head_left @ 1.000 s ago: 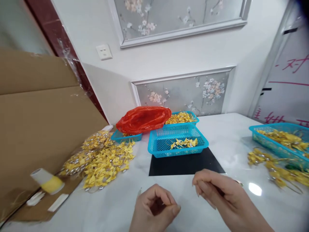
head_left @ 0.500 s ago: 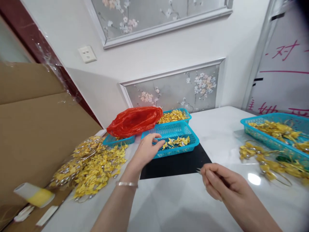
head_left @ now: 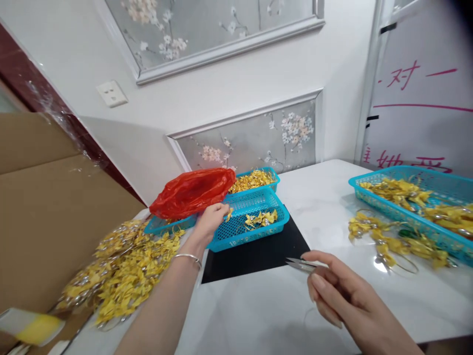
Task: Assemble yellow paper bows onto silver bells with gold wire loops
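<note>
Near right, gripping one pair of silver metal snips (head_left: 301,265) in curled fingers of the right hand (head_left: 342,293), with tips pointing left and handles mostly hidden. Farther left, pinching one small yellow piece (head_left: 229,215), too blurred to make out, between closed fingertips of the left hand (head_left: 211,220), by the left end of one turquoise perforated plastic basket (head_left: 254,235). Counting three more: right basket (head_left: 443,179), cut off; left basket (head_left: 155,226), partly hidden by one red plastic bag (head_left: 192,191); far basket (head_left: 275,184).

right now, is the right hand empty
No, the right hand is holding a small metal tool with two pointed ends.
</note>
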Demonstrator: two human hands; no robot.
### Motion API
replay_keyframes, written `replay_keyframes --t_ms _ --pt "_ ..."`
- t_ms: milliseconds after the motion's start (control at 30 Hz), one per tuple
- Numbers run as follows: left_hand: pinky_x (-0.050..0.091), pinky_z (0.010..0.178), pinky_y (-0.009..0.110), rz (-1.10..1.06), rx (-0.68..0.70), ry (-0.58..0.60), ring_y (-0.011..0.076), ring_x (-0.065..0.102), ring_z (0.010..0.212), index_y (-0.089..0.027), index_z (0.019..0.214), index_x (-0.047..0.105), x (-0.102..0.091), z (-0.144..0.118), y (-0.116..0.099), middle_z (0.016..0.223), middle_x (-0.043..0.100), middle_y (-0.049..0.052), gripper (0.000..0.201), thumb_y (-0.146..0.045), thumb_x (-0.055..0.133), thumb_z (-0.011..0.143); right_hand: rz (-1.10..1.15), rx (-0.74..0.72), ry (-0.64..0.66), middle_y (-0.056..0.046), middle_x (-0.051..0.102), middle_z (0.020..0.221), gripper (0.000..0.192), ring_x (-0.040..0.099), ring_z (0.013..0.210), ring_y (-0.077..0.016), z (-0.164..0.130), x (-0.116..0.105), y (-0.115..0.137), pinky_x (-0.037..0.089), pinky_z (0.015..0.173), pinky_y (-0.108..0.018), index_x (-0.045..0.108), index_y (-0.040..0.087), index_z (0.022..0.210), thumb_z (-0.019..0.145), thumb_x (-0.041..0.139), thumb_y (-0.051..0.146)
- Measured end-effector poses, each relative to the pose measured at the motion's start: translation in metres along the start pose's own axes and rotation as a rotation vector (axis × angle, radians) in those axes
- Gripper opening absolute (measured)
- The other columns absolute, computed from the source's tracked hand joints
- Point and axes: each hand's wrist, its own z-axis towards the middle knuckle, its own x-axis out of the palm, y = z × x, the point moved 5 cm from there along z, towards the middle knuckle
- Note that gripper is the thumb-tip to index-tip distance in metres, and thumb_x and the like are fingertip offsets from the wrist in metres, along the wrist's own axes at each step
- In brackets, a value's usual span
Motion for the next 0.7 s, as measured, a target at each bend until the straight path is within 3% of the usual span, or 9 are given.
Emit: replay_keyframes --t_ms 100,200,300,433,567,633,700 --pt "0.056 0.083 0.045 -0.265 -0.035 0.068 0.0244 0.066 0.1 -0.016 0.115 0.062 -0.006 -0.03 -0.016 0.12 0.065 0.01 0.027 -0.032 0.06 0.093 -0.005 -0.001 0.039 0.003 0.056 0.068 0.035 0.033 0.048 -0.0066 0.001 0.002 -0.002 0.023 0.049 -0.024 0.057 0.023 0.108 0.089 0.062 0.052" --pt "0.057 0.089 0.042 -0.502 -0.095 0.163 0.0205 0.07 0.098 -0.017 0.09 0.062 0.0 -0.08 -0.022 0.116 0.068 0.006 0.018 -0.025 0.048 0.098 -0.07 -0.012 0.095 0.002 0.053 0.069 0.029 0.036 0.048 -0.0065 0.001 0.007 -0.003 0.025 0.047 -0.024 0.062 0.02 0.092 0.091 0.059 0.05" --pt "0.059 0.087 0.04 -0.657 -0.193 0.239 0.0222 0.073 0.093 -0.018 0.073 0.057 0.014 -0.138 -0.011 0.102 0.072 0.006 0.028 -0.028 0.05 0.097 -0.156 -0.052 0.15 0.004 0.046 0.062 0.03 0.041 0.05 -0.0089 -0.001 0.018 0.001 0.031 0.048 -0.024 0.067 0.019 0.094 0.094 0.055 0.047" --pt "0.063 0.078 0.034 -0.967 -0.405 0.276 0.0277 0.074 0.096 -0.017 0.072 0.062 0.028 -0.197 0.012 0.091 0.073 0.005 0.02 -0.029 0.068 0.088 -0.267 -0.085 0.226 0.003 0.049 0.064 0.027 0.043 0.053 -0.0099 -0.01 0.036 0.01 0.037 0.049 -0.022 0.067 0.021 0.106 0.098 0.05 0.04" --pt "0.064 0.078 0.034 -1.021 -0.482 0.284 0.0296 0.073 0.099 -0.016 0.069 0.062 0.024 -0.216 0.023 0.091 0.073 0.005 0.022 -0.024 0.067 0.088 -0.435 -0.204 0.235 -0.001 0.061 0.081 0.015 0.049 0.057 -0.0099 -0.017 0.05 0.018 0.04 0.047 -0.02 0.067 0.024 0.098 0.094 0.055 0.031" --pt "0.064 0.078 0.033 -1.033 -0.484 0.259 0.0267 0.074 0.095 -0.016 0.068 0.062 0.02 -0.216 0.027 0.093 0.073 0.005 0.022 -0.019 0.064 0.09 -0.542 -0.367 0.204 0.0 0.061 0.084 0.007 0.054 0.059 -0.0099 -0.02 0.056 0.021 0.046 0.05 -0.019 0.064 0.024 0.097 0.091 0.06 0.023" --pt "0.063 0.079 0.033 -1.06 -0.463 0.237 0.0225 0.075 0.088 -0.016 0.069 0.063 0.018 -0.215 0.029 0.091 0.074 0.005 0.023 -0.018 0.062 0.091 -0.646 -0.561 0.19 0.0 0.06 0.089 0.018 0.056 0.059 -0.009 -0.026 0.064 0.021 0.05 0.055 -0.02 0.06 0.023 0.103 0.087 0.064 0.015"
